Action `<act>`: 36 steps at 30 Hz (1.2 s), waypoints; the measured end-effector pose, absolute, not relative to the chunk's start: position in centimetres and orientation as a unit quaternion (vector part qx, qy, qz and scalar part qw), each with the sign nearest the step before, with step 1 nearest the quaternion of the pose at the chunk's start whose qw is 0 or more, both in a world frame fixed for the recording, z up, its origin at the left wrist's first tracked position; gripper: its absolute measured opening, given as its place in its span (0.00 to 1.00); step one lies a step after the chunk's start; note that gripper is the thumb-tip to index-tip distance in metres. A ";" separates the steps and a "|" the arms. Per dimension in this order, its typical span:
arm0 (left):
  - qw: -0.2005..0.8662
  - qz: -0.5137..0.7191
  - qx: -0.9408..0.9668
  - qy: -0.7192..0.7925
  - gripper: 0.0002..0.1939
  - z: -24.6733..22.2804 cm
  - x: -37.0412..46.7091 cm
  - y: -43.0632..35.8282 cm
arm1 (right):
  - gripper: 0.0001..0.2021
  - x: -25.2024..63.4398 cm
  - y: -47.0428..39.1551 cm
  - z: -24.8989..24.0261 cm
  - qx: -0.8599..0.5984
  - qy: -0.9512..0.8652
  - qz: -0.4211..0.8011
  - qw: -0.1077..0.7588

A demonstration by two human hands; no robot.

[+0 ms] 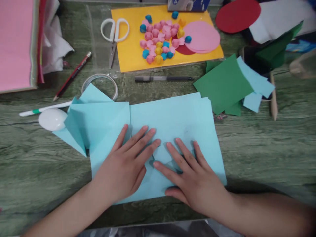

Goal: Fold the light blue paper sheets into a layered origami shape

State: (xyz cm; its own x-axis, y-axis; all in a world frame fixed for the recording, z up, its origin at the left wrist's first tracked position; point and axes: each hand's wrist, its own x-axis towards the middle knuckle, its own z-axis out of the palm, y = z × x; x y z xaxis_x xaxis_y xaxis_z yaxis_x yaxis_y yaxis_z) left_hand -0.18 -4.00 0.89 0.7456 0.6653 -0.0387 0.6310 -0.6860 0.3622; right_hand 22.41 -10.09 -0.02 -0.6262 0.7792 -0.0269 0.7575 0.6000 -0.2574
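Note:
Light blue paper [172, 118] lies on the table in front of me, made of overlapping sheets with a folded, raised part at its left end. My left hand [125, 164] rests flat on the middle of it, fingers spread. Just to the right, my right hand [192, 174] lies palm down on the same paper, its fingers also apart. The two hands do not touch. Under and between the fingers, a seam or paper edge shows only in part. A white spoon-shaped object [52, 119] sits against the folded left end.
Behind the paper are white scissors [115, 34], a tape roll [116, 87], a pencil [72, 75], a black pen [164, 79] and a yellow sheet [130, 56] bearing small coloured pieces. Green paper [224, 85] overlaps blue scraps at right. A pink stack [16, 42] stands back left.

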 end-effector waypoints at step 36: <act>0.215 -0.015 0.921 0.326 0.28 1.8 -0.7 -3.4 | 0.34 22.1 -11.3 0.9 -0.445 -0.891 0.050 0.072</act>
State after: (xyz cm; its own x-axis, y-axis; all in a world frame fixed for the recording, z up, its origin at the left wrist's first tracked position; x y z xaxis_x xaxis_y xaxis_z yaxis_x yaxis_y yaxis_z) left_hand -0.74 -3.44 1.81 0.7876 0.5929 -0.1674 0.6056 -0.6952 0.3871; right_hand 22.05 -11.29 0.86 -0.5944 0.7999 0.0835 0.7854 0.5997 -0.1534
